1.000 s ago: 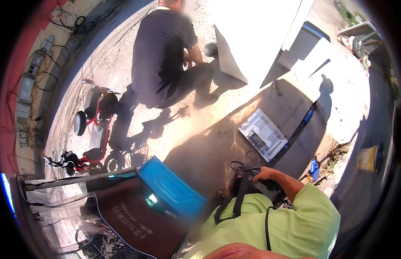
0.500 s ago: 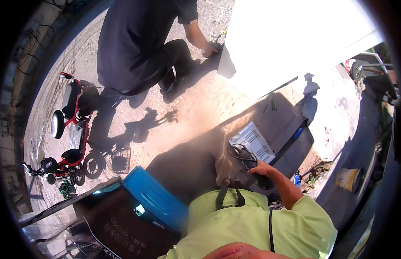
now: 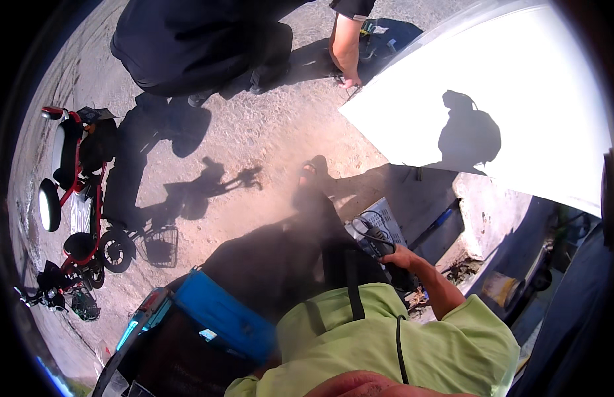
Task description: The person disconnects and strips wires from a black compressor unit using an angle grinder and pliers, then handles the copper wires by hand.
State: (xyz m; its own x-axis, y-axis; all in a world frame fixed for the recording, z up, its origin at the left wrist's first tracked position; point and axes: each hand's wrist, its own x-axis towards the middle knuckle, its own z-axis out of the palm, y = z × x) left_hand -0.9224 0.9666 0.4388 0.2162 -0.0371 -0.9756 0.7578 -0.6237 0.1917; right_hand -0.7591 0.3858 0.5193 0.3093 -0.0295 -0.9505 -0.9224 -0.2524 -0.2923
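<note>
My right hand (image 3: pixel 398 257) is closed around a dark corded power tool (image 3: pixel 385 246), low in front of my body. A black cable (image 3: pixel 368 223) loops above the tool, and the tool's exact kind is hard to make out. Just beyond it lies a white slotted panel (image 3: pixel 389 218) on the ground. My left hand is out of sight; only a bit of that arm (image 3: pixel 270 362) shows beside the blue box. My leg reaches forward, with the foot (image 3: pixel 308 173) on dusty ground.
A crouching co-worker's hand (image 3: pixel 350 81) is at the corner of a large white sheet (image 3: pixel 412 132). A blue-handled long tool (image 3: pixel 444 217) lies right of the slotted panel. Red scooter (image 3: pixel 79 192) at left, blue box (image 3: pixel 221 317) lower left, pale bucket (image 3: pixel 502 288) at right.
My viewpoint has shifted, and my foot has come into view ahead. The white sheet now reaches lower at right. My right hand still grips the corded power tool.
</note>
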